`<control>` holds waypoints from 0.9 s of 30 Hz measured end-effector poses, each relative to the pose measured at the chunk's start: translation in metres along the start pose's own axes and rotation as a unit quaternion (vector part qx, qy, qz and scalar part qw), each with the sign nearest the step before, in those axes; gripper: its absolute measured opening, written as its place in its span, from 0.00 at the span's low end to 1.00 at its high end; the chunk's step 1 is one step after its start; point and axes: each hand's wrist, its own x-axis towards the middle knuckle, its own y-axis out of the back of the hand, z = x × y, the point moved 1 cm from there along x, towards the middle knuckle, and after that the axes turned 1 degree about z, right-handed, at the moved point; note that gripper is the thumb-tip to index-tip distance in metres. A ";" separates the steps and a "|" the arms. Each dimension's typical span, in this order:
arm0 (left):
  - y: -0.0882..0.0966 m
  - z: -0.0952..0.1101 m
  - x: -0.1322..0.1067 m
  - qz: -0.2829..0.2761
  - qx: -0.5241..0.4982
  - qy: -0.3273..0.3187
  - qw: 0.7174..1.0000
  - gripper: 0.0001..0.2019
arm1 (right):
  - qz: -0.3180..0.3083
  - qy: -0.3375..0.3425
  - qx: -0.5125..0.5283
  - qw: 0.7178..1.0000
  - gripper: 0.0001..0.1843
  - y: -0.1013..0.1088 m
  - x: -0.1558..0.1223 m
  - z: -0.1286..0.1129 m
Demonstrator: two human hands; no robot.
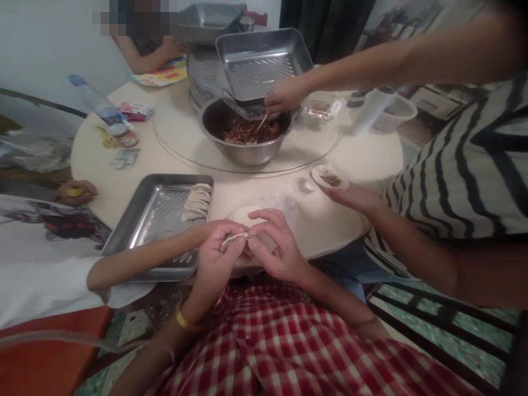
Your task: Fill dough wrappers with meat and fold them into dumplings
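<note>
My left hand (218, 254) and my right hand (274, 243) meet at the near edge of the round table (363, 159), both pinched on a pale dumpling (236, 237) whose seam shows between the fingertips. A stack of round wrappers (246, 214) lies just beyond my hands. To the left, a steel tray (148, 220) holds several folded dumplings (198, 201) at its far right corner. A steel bowl of minced filling (248, 132) stands in the middle of the table.
A person in a striped top on the right holds a filled wrapper (330, 177) on one palm and dips a utensil into the bowl with the other hand (282, 100). Another arm (136, 264) lies across the tray's near edge. Empty trays (262, 61), a bottle (97, 102) and a basket (396, 113) stand further back.
</note>
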 end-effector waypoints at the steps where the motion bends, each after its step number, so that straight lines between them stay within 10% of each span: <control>1: -0.001 0.002 -0.002 0.004 -0.002 0.006 1.000 0.07 | 0.001 0.004 -0.005 1.000 0.03 0.000 -0.001 -0.001; 6: -0.005 0.003 -0.006 -0.033 -0.051 0.091 0.994 0.09 | 0.004 0.010 -0.041 0.999 0.06 -0.004 -0.010 0.007; 27: -0.003 0.001 -0.007 -0.050 -0.077 0.078 0.993 0.11 | 0.032 0.121 -0.166 0.978 0.10 -0.004 -0.017 0.015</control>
